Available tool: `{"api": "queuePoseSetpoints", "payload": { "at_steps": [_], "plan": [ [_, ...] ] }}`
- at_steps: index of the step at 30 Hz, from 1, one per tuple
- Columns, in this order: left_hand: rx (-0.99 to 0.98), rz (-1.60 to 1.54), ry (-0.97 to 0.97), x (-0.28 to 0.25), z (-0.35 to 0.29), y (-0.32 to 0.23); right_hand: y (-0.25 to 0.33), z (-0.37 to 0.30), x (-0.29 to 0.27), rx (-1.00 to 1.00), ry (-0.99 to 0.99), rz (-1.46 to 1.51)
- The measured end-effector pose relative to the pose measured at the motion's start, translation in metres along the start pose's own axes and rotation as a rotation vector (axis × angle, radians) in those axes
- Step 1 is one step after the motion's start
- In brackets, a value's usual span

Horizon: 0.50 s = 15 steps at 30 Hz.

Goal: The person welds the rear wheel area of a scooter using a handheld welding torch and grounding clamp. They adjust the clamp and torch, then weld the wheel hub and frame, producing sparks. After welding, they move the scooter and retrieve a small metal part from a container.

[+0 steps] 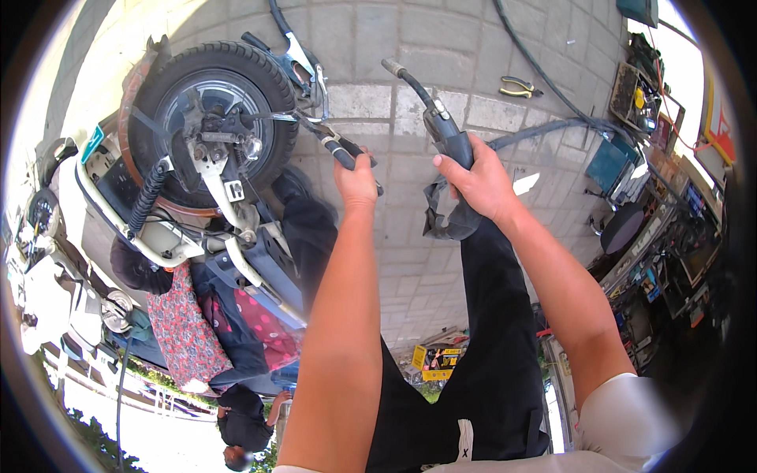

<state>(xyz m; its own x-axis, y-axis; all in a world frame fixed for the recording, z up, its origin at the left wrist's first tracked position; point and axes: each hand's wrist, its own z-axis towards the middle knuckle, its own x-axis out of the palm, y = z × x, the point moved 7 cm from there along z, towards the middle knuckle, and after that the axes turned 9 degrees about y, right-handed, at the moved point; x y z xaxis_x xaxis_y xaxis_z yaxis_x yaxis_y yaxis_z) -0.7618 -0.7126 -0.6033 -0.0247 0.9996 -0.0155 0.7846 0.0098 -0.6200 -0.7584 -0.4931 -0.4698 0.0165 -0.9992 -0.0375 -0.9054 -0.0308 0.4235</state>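
- Far L, mid-frame: pale bike parts (59, 292) crowded at the rim, bit blurred.
- L side: a motorbike, pale frame, w/ a black coil spring (150, 197) beside its wheel.
- Lower L: a person in a red patterned garment (185, 323), tight by the bike; below, near the bottom edge, a 2nd person in a dark top (243, 422).
- Upper L: the wheel (276, 87) — black tyre, rusty-brown curved guard (128, 110) round its L side, small silver spring (217, 137) nr the hub.
- Upper L of ctr: a blue-and-white metal piece (300, 59), just R of the tyre.
- Ctr: L hand (356, 183), fingers curled tight round a dark-handled tool (341, 150) that points up-L toward the wheel — prob. pliers or a clamp; hard to tell what its tip meets.
- Lower ctr: yellow-and-black box (438, 359) btwn the dark trouser legs.
- Just R of ctr, upper half: a welding torch (441, 122), bent neck aimed up-L, nozzle well apart from the wheel.
- R hand (485, 180) closed round the torch's handle, thumb pressed along it.
- Upper R: yellow-handled pliers (520, 87) flat on grey pavers (441, 31); thick dark hose (544, 130) below them.
- R side: teal box (611, 163), then tools & misc. clutter (670, 244) to the rim.
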Motion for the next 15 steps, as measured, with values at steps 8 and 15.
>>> {"api": "queuePoseSetpoints", "payload": {
  "at_steps": [8,15],
  "plan": [
    [0.037,0.013,0.015,-0.001,0.003,0.004,0.002,-0.025,0.004,-0.093,0.136,-0.21],
    [-0.024,0.106,0.011,-0.003,-0.002,-0.003,0.02,-0.028,0.001,-0.151,0.123,-0.485]
  ]
}}
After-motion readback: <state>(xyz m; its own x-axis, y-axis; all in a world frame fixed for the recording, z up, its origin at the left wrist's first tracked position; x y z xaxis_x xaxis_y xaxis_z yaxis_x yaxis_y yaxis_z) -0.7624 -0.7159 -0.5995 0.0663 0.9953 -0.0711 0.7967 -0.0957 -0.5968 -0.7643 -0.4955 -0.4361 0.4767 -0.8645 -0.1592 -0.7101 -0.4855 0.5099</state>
